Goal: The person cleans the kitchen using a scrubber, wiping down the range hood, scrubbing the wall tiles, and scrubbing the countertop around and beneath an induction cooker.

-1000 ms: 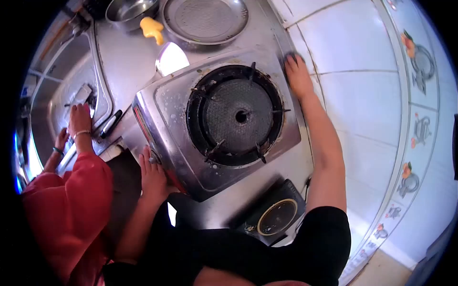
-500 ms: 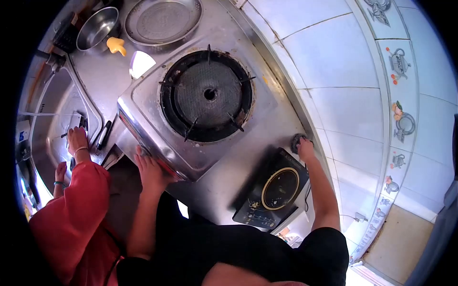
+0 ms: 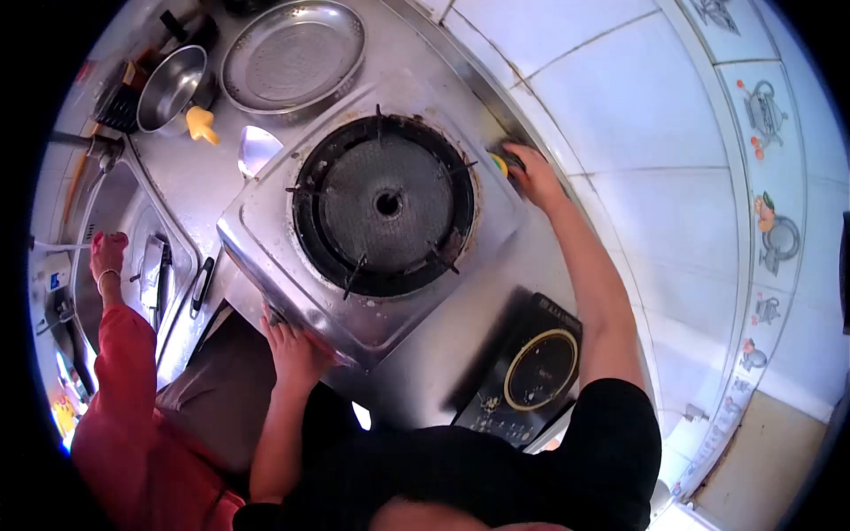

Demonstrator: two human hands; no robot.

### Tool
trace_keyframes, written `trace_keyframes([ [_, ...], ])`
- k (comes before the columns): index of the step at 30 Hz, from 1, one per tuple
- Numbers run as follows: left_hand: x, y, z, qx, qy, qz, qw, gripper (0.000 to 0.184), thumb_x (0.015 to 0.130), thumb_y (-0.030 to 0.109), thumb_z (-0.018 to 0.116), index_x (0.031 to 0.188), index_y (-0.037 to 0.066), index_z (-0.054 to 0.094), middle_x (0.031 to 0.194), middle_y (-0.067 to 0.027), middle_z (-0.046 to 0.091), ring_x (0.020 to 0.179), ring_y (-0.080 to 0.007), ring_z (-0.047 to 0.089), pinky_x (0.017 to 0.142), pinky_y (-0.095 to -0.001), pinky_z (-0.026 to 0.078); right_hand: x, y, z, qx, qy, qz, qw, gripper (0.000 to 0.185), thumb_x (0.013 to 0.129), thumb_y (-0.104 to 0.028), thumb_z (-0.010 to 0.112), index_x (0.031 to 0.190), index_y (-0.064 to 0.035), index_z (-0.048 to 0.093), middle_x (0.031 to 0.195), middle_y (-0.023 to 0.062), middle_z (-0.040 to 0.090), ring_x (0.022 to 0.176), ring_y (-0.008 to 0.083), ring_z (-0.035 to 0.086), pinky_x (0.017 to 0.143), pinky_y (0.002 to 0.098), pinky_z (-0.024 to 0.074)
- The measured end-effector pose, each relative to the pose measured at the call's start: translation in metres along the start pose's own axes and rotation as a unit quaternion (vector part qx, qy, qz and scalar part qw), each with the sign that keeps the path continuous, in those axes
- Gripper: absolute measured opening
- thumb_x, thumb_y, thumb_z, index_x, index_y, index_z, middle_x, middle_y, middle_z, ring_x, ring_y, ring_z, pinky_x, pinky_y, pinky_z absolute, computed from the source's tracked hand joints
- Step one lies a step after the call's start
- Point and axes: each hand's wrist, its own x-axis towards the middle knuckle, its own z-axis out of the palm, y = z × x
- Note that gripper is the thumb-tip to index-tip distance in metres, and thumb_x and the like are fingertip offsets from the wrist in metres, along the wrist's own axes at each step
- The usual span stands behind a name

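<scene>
A steel gas stove (image 3: 252, 217) with a round black burner (image 3: 387, 203) sits on the metal counter. My left hand (image 3: 295, 352) rests against the stove's front panel, fingers spread near a knob. Beyond the stove's back right edge, my right hand (image 3: 534, 180) is wrapped round a dark scrubber (image 3: 511, 159), with a bit of yellow and green showing beside the stove. The scrubber touches the narrow strip between stove and tiled wall.
A black induction cooker (image 3: 537, 370) lies at lower right. Behind the stove are a steel tray (image 3: 297, 57), a bowl (image 3: 174, 91) and a yellow object (image 3: 202, 125). Another person's hand (image 3: 108, 254) is over the sink (image 3: 181, 257), left.
My right hand has moved with the scrubber from beside the induction cooker up to behind the stove. My left hand stays on the front panel. The other person's hand has moved up across the sink.
</scene>
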Motion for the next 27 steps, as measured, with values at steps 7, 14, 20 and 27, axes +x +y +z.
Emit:
trace_keyframes([
  [7, 0.001, 0.000, -0.001, 0.012, -0.061, -0.013, 0.998, 0.078, 0.054, 0.041, 0.077, 0.103, -0.013, 0.051, 0.109, -0.0331, 0.047, 0.116, -0.0505, 0.036, 0.107, -0.0600, 0.014, -0.192, 0.035, -0.018, -0.206, -0.059, 0.047, 0.976, 0.050, 0.075, 0.005, 0.052, 0.124, -0.0028, 0.051, 0.124, 0.0212, 0.050, 0.115, 0.0385, 0.045, 0.099, 0.0421, 0.0379],
  [14, 0.002, -0.004, 0.001, 0.008, -0.066, -0.030, 0.997, 0.104, 0.051, 0.049, 0.080, 0.120, -0.016, 0.038, 0.131, -0.0347, 0.034, 0.132, -0.0482, 0.018, 0.109, -0.0548, 0.013, -0.157, -0.092, 0.087, -0.308, -0.059, -0.009, 0.949, 0.039, 0.080, -0.011, 0.047, 0.117, -0.0026, 0.055, 0.122, 0.0194, 0.052, 0.117, 0.0339, 0.045, 0.105, 0.0429, 0.0299],
  [20, -0.005, -0.008, 0.010, 0.018, 0.026, 0.019, 0.999, 0.094, 0.056, 0.045, 0.076, 0.114, -0.019, 0.039, 0.123, -0.0373, 0.038, 0.124, -0.0531, 0.026, 0.108, -0.0554, 0.016, -0.166, -0.020, 0.045, -0.151, -0.005, 0.124, 0.981, 0.039, 0.081, -0.006, 0.046, 0.118, 0.0048, 0.051, 0.125, 0.0219, 0.049, 0.117, 0.0351, 0.045, 0.103, 0.0420, 0.0328],
  [27, -0.003, -0.011, 0.012, 0.048, -0.011, 0.003, 0.999, 0.121, 0.045, 0.063, 0.074, 0.123, -0.019, 0.032, 0.131, -0.0382, 0.032, 0.133, -0.0471, 0.018, 0.109, -0.0539, 0.014, -0.221, -0.194, 0.095, -0.256, -0.124, -0.111, 0.952, 0.043, 0.076, -0.006, 0.047, 0.117, 0.0061, 0.050, 0.120, 0.0238, 0.052, 0.117, 0.0332, 0.047, 0.101, 0.0431, 0.0357],
])
